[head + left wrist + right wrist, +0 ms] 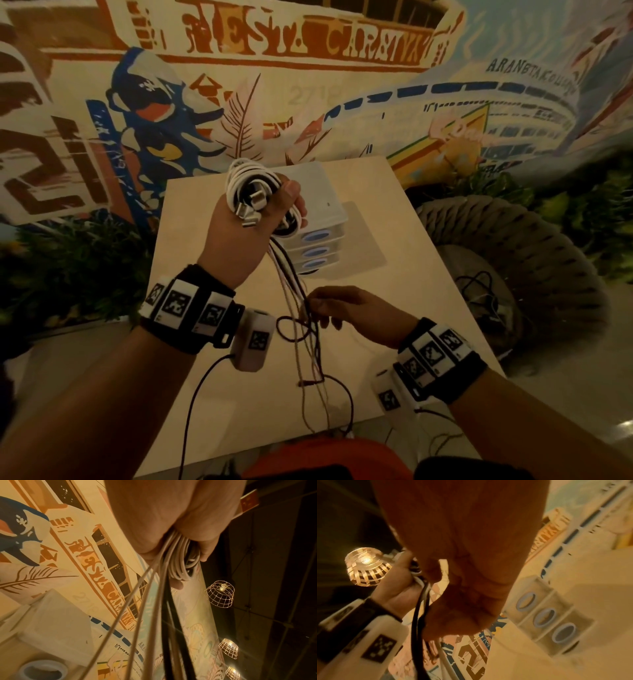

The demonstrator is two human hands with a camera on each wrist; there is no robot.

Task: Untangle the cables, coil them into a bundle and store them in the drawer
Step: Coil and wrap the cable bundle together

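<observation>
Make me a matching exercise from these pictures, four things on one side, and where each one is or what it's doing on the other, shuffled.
Things:
1. left hand
2. right hand
3. drawer unit
4. loose cable ends

Places or states:
A. stands on the table, all three drawers closed
B. grips the coiled white cables, raised
C. hang down from the coil toward the table
D. pinches the hanging strands lower down

Pairs: 1-B, 2-D, 3-A, 4-C

Painted wall mural (308, 85): stylised red-brown lettering on the banner across the top, not legible as words. Ship hull (513, 99) within the mural: dark lettering starting "ARAN", remainder unclear. Faint grey digits "27" beside the feather motif. Wristband markers (178, 303): patterned squares only.
</observation>
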